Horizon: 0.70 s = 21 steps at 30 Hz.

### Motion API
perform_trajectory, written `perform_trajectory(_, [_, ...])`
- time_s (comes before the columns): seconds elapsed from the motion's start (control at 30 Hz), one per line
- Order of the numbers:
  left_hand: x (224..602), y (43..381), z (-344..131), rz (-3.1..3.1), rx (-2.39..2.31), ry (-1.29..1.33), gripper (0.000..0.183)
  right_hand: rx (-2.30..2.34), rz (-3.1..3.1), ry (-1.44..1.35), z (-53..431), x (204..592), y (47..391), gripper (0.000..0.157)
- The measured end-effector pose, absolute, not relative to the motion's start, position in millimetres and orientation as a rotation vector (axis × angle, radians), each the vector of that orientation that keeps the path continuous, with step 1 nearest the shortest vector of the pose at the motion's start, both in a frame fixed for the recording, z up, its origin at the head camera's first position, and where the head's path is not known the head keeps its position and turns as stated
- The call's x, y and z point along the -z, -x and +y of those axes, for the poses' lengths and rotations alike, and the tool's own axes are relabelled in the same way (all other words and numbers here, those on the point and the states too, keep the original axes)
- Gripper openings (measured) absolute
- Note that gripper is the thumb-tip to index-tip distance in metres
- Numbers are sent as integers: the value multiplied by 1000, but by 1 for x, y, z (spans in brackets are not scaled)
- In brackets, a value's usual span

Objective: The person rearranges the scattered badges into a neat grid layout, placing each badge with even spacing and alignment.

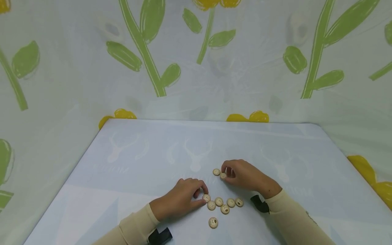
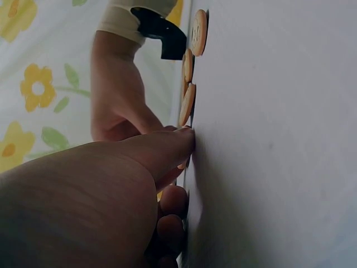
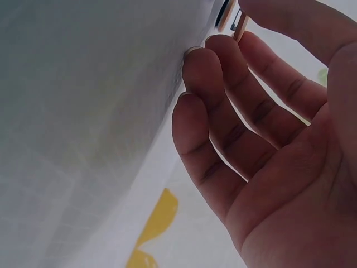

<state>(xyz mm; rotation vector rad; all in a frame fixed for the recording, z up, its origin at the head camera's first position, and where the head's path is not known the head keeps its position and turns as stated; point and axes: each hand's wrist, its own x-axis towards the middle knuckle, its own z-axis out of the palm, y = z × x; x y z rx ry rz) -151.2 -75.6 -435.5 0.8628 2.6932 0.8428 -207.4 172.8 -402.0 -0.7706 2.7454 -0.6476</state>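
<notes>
Small round wooden discs with dark printed marks lie on the table. My left hand (image 1: pixel 183 196) pinches one disc (image 1: pixel 206 197) between thumb and index finger at the left end of a zigzag row. In the left wrist view the left thumb (image 2: pixel 167 146) hides most of that disc. Farther back, my right hand (image 1: pixel 245 174) pinches another disc (image 1: pixel 223 176) by its edge; the right wrist view shows this disc (image 3: pixel 241 27) tilted between thumb and index finger. A neighbouring disc (image 1: pixel 216 172) lies just left of it.
The zigzag row continues right through several discs, among them a low one (image 1: pixel 225 209) and an end one (image 1: pixel 239 202). A single disc (image 1: pixel 213 223) lies nearer me. The pale table (image 1: pixel 137 163) meets a flower-patterned curtain (image 1: pixel 196 102) at its back edge. Black straps circle both wrists.
</notes>
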Motion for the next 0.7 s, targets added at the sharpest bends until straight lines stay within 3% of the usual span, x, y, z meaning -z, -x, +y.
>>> perform_trajectory(0.7, [434, 151, -75, 2698, -852, -858, 21, 646, 2752, 665, 178, 407, 216, 12])
